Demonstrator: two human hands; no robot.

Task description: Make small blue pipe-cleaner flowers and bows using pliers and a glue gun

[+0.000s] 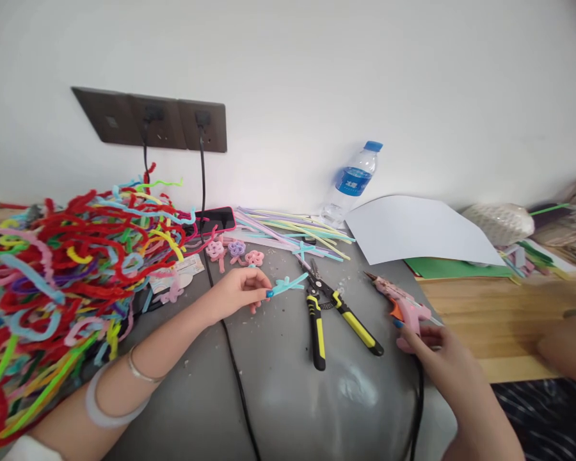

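Observation:
My left hand (237,291) rests on the grey table (278,384) and pinches a light blue pipe-cleaner piece (288,283) between its fingertips. My right hand (429,346) is closed around the handle of a pink hot glue gun (400,304), whose nozzle points up and to the left; its black cord runs down toward me. Between the two hands lie black and yellow cutting pliers (333,314) with their handles spread apart.
A big tangle of coloured pipe cleaners (62,282) fills the left. Small pipe-cleaner flowers (235,251), straight pipe cleaners (292,234), a phone (216,219), a water bottle (352,182) and white paper (417,230) lie behind. Another person's arm (569,346) is at the right edge.

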